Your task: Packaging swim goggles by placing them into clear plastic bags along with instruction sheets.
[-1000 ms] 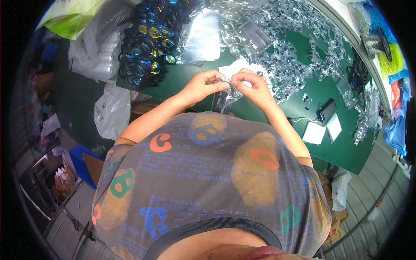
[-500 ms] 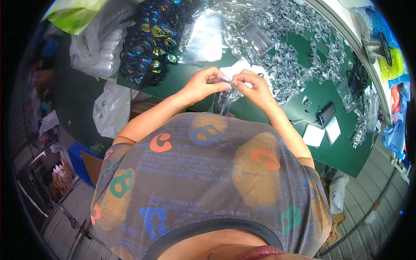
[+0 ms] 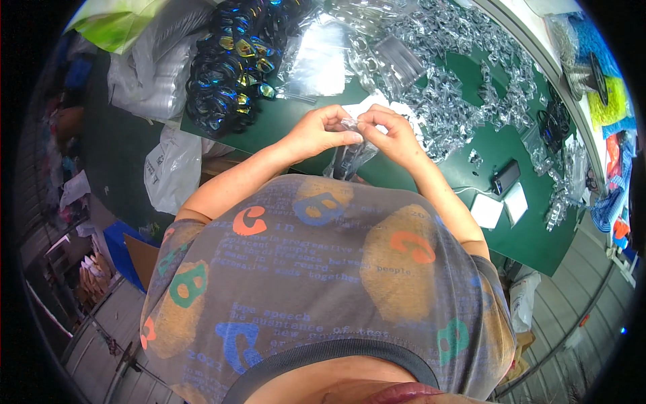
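Note:
A clear plastic bag (image 3: 349,160) with something dark inside hangs between my hands, over the table's near edge. My left hand (image 3: 317,136) pinches the bag's upper end between thumb and fingers. From the other side, my right hand (image 3: 393,137) grips the same end, its thumb and forefinger closed close to the left fingertips. What exactly lies in the bag is too small and shaded to make out. White paper or film (image 3: 369,105) lies just beyond my fingers.
Dark goggles with shiny coloured lenses (image 3: 239,67) are heaped at the far left on the green table (image 3: 276,116). Beside them lie flat clear bags (image 3: 323,59). Small clear-and-dark pieces (image 3: 444,87) spread across the right. A black box-shaped device (image 3: 506,176) sits by white cards (image 3: 486,211).
My fingertips have shifted slightly at the bag's upper end, with the right ones moving a little left. The bag's dark lower part hangs straighter and shows more.

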